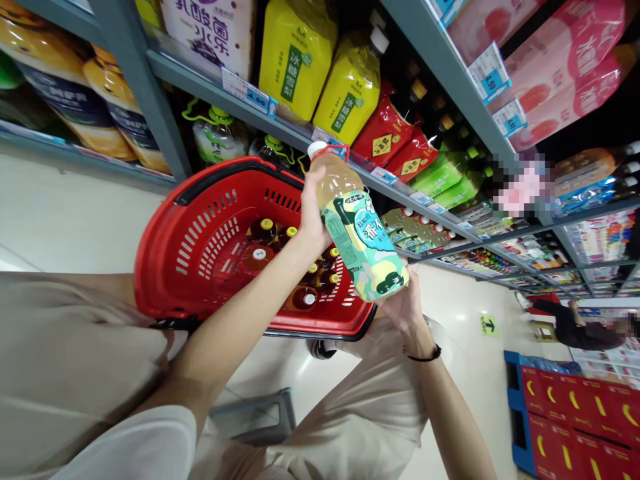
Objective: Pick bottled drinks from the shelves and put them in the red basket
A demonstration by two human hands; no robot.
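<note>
My left hand [314, 207] is wrapped round the upper side of a large bottle of guava drink [367, 233]. This bottle has pale amber liquid, a white cap, a red neck tag and a teal, green and yellow label. At its base, my right hand [404, 300], with a dark bracelet at the wrist, holds it from below, the fingers partly hidden behind it. Behind and below the bottle is a red shopping basket [165, 227]. Inside lie several dark bottles [263, 230] with yellow or white caps.
Store shelves [210, 87] run alongside, tilted in view, with yellow pear-drink bottles [297, 60], red-labelled bottles [385, 127] and similar guava bottles [417, 227]. A grey stool [285, 413] stands on the floor. Red cartons [575, 413] sit on a blue pallet [517, 407]; a person [590, 327] is farther off.
</note>
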